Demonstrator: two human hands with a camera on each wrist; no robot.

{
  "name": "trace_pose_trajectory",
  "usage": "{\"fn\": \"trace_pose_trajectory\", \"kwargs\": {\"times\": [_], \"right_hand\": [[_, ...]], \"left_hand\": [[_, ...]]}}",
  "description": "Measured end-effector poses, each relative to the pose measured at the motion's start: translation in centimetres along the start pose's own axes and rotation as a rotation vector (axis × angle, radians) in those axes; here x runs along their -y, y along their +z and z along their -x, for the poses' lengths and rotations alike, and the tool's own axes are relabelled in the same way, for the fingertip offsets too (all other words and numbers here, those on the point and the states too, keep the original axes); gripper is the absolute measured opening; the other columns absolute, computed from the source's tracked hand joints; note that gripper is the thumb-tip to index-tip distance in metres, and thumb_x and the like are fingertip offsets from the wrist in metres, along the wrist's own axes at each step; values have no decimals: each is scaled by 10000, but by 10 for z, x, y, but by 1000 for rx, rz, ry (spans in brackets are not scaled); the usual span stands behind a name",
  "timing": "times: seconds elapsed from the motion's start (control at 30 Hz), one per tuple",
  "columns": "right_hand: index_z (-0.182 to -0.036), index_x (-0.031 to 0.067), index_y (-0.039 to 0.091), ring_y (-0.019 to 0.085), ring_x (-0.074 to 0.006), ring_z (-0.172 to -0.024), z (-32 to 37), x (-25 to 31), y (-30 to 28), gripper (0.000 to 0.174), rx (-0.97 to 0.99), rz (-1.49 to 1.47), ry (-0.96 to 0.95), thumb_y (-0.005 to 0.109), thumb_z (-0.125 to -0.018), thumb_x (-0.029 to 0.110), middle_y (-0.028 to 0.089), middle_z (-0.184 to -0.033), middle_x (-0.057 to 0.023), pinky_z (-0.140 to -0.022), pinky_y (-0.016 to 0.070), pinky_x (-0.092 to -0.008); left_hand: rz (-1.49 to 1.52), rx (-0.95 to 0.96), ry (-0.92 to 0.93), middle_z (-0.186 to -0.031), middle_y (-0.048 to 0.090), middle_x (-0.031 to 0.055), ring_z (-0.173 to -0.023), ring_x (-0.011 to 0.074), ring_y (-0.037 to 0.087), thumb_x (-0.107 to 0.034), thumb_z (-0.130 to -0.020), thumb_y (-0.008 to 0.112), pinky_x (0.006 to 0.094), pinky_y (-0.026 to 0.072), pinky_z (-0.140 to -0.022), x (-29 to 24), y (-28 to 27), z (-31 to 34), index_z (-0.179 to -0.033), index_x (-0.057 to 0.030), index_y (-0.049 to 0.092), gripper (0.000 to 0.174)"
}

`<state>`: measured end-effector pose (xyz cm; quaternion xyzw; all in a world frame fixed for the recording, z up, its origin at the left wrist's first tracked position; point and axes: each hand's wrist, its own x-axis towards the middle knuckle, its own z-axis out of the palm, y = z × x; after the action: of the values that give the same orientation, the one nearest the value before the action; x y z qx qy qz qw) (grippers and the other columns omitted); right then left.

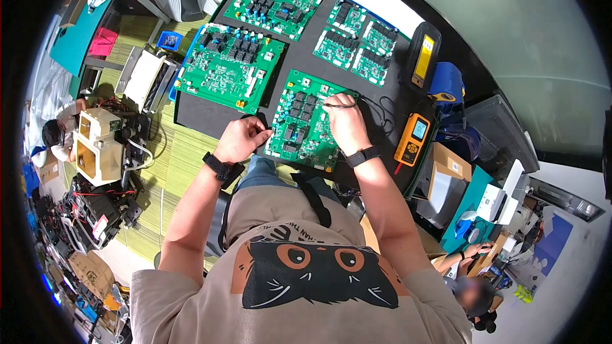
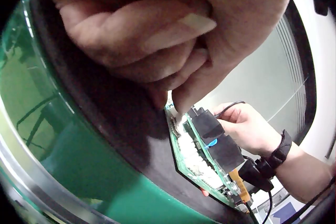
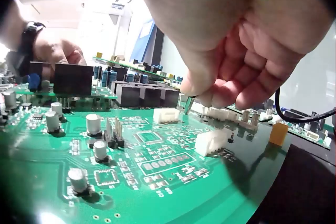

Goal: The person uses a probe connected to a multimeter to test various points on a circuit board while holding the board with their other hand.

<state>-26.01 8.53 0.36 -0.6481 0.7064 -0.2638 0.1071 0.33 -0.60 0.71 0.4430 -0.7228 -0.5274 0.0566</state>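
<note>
- So the green circuit board (image 1: 322, 143) being worked on is on the near side of the table (image 1: 299, 54), right in front of the person, between both hands.
- Right hand (image 1: 346, 124) is pinching a slim metal-looking piece (image 3: 188, 104) by the white connectors, thumb against fingers. Too small to tell what it is, sorry.
- Left hand (image 1: 239, 140) has its fingers curled, tips at the board's left edge. Can't tell if it's actually pinching anything.
- My read on the step: close fingertip work at one spot on that board. The next move calls for a light, steady touch, imo, with those connectors packed close.
- Black cord (image 3: 280, 110) runs near the right hand, one that I can make out there.
- Board count: three big ones, so two besides this one, (image 1: 220, 76) and (image 1: 274, 0), plus four small boards (image 1: 335, 46) grouped two by two.
- Over on the right: one orange meter (image 1: 413, 140) and one black gadget with a yellow face (image 1: 425, 56).
</note>
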Motion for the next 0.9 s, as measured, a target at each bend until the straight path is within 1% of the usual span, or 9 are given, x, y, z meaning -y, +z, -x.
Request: {"fn": "trace_pose_trajectory", "kwargs": {"times": [0.43,0.53,0.63,0.7,0.8,0.9], "right_hand": [[-914,38,654,601,-312,-922,1,0,0,76,-15,-3,-3,615,-849,34,640,-929,-111,-828,502,-400],[-905,37,655,603,-312,-909,1,-2,0,67,-11,22,-35,620,-848,31,641,-926,-109,-824,504,-398],[-907,36,659,614,-313,-899,-1,2,-3,70,-23,9,-44,640,-840,28,646,-918,-109,-815,512,-396],[-921,35,661,625,-314,-896,-2,5,-4,92,-51,-64,-38,663,-829,32,652,-912,-109,-804,521,-396],[-931,37,663,632,-312,-905,-1,8,1,108,-45,-131,-15,675,-823,37,657,-912,-111,-797,525,-397],[-926,38,667,632,-309,-908,-1,8,4,99,-39,-113,8,669,-827,37,659,-912,-109,-799,526,-396]], "left_hand": [[-7,-2,-7,-575,568,20,-516,59,475,-201,-858,759,270,393,-487,-6,-2,1,-836,4,665,226],[17,1,-4,-583,575,20,-522,60,480,-197,-861,757,268,398,-492,-3,-1,1,-836,8,664,226],[-1,0,5,-589,579,20,-527,59,484,-195,-863,755,268,402,-495,-3,-1,1,-839,10,664,225],[1,-1,4,-588,577,19,-527,58,482,-194,-863,755,266,400,-495,-1,0,1,-840,9,665,224],[0,0,0,-587,575,16,-527,57,479,-194,-862,755,264,397,-495,-1,0,1,-842,7,667,220],[-10,3,-6,-585,573,13,-526,57,476,-194,-862,756,262,393,-494,-3,-1,1,-842,6,668,219]]}}
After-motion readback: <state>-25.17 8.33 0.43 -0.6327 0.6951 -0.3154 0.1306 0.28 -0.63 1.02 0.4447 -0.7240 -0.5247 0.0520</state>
